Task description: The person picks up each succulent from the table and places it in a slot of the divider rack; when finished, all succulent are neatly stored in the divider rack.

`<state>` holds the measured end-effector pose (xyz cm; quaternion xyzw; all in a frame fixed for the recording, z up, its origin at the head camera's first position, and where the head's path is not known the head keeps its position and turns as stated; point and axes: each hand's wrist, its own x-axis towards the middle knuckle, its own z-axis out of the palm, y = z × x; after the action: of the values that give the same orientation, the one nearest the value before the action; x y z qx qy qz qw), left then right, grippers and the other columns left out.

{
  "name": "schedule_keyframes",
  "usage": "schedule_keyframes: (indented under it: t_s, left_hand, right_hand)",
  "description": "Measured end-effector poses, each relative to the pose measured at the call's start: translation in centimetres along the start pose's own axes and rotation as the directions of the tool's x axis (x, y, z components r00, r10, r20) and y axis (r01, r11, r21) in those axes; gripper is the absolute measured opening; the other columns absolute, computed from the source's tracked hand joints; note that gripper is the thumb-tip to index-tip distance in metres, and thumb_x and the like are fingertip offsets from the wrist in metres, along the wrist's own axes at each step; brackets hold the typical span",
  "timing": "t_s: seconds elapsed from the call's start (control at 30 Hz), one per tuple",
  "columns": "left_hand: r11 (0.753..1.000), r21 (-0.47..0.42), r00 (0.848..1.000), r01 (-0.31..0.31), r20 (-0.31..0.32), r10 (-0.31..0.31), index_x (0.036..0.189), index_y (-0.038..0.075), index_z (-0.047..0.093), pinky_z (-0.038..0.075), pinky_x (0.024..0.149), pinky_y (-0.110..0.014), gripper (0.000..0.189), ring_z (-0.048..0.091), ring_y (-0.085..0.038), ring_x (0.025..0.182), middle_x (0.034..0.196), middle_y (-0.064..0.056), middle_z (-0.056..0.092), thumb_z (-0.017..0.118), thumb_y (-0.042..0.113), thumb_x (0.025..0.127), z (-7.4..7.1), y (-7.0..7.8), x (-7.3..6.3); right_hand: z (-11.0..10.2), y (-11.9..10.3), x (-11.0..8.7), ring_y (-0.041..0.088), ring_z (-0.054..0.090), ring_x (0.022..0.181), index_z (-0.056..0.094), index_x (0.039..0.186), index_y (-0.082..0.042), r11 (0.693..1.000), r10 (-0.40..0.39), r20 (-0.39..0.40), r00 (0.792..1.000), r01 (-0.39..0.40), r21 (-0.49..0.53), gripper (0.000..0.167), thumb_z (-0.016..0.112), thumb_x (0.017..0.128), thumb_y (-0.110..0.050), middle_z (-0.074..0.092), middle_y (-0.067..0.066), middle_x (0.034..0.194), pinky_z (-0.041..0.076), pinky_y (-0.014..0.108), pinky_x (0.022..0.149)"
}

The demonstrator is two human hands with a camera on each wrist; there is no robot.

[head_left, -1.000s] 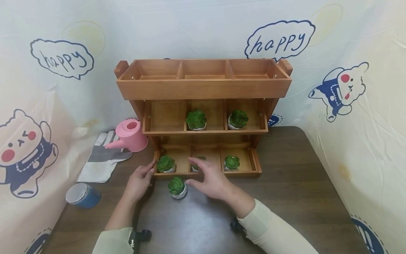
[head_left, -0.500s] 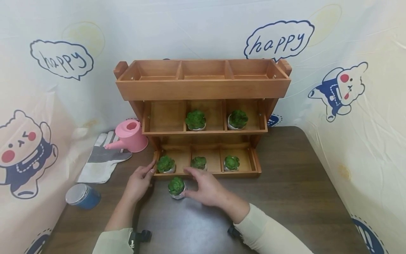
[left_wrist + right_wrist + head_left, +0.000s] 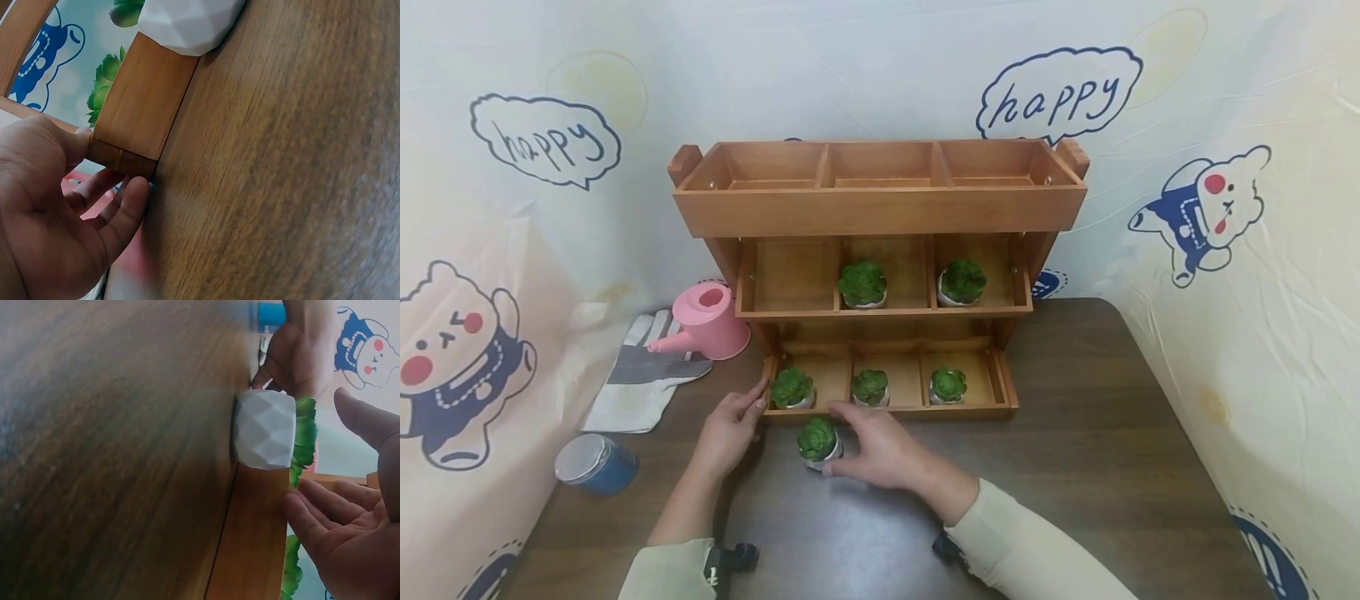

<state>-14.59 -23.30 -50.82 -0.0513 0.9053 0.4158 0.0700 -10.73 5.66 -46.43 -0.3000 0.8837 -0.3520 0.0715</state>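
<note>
A small potted succulent [image 3: 818, 442] with a white faceted pot [image 3: 265, 430] stands on the table before the lower tier of a wooden shelf [image 3: 880, 212]. My right hand [image 3: 880, 446] is beside it, thumb and fingers spread apart with a gap between them, holding nothing. The left hand [image 3: 730, 433] grips the front left corner of the lower tier, thumb at the front edge and fingers at the end [image 3: 122, 156]. That tier holds potted succulents in its left [image 3: 792, 388], middle [image 3: 870, 387] and right [image 3: 948, 385] compartments.
On the middle tier sit two more succulents, one central [image 3: 862, 283], one right [image 3: 962, 282]. A pink watering can [image 3: 711, 321] and a grey-white glove [image 3: 647, 371] lie left of the shelf. Nearer stands a blue jar [image 3: 597, 463] with a silvery lid.
My right hand has moved left and slightly down toward the succulent on the table, uncovering the middle plant of the lower tier. The left hand has stayed at the corner.
</note>
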Motion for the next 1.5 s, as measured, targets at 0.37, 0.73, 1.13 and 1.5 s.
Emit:
schedule_keyframes:
  t_s: [0.37, 0.73, 1.13, 1.5]
  left_hand:
    - [1.0, 0.001, 1.0, -0.006, 0.004, 0.006, 0.157, 0.026, 0.047, 0.054, 0.071, -0.036, 0.048, 0.065, -0.022, 0.079, 0.122, -0.012, 0.056, 0.05, 0.037, 0.111, 0.0, 0.0, 0.2]
    - [1.0, 0.004, 1.0, -0.018, -0.002, 0.018, 0.157, 0.025, 0.047, 0.055, 0.071, -0.036, 0.048, 0.066, -0.022, 0.078, 0.122, -0.012, 0.057, 0.05, 0.035, 0.111, -0.1, 0.2, 0.0]
    - [1.0, 0.001, 1.0, -0.005, 0.001, 0.005, 0.157, 0.026, 0.047, 0.055, 0.071, -0.037, 0.047, 0.066, -0.024, 0.079, 0.12, -0.011, 0.056, 0.051, 0.034, 0.111, -0.1, 0.1, 0.0]
    - [1.0, -0.005, 1.0, -0.003, 0.01, 0.003, 0.158, 0.026, 0.046, 0.053, 0.071, -0.037, 0.049, 0.065, -0.024, 0.082, 0.121, -0.011, 0.056, 0.049, 0.037, 0.111, -0.1, -0.1, -0.1]
  right_hand:
    - [1.4, 0.4, 1.3, 0.018, 0.057, 0.132, 0.046, 0.155, -0.012, 0.999, 0.013, 0.041, 0.999, -0.011, -0.052, 0.09, 0.089, 0.081, -0.04, 0.058, 0.003, 0.148, 0.043, 0.034, 0.112]
    - [2.4, 0.6, 2.3, 0.017, 0.063, 0.123, 0.053, 0.15, -0.012, 0.994, -0.011, 0.021, 1.0, 0.014, -0.112, 0.082, 0.089, 0.08, -0.035, 0.065, 0.004, 0.138, 0.047, 0.03, 0.105]
    - [2.6, 0.4, 2.5, 0.013, 0.065, 0.115, 0.057, 0.145, -0.012, 0.995, 0.008, 0.018, 1.0, -0.006, -0.098, 0.073, 0.087, 0.083, -0.037, 0.069, 0.003, 0.132, 0.049, 0.027, 0.1]
    - [2.8, 0.3, 2.3, 0.007, 0.065, 0.109, 0.062, 0.141, -0.013, 0.998, -0.013, -0.017, 1.0, 0.012, -0.059, 0.069, 0.084, 0.082, -0.041, 0.071, 0.0, 0.127, 0.049, 0.022, 0.096]
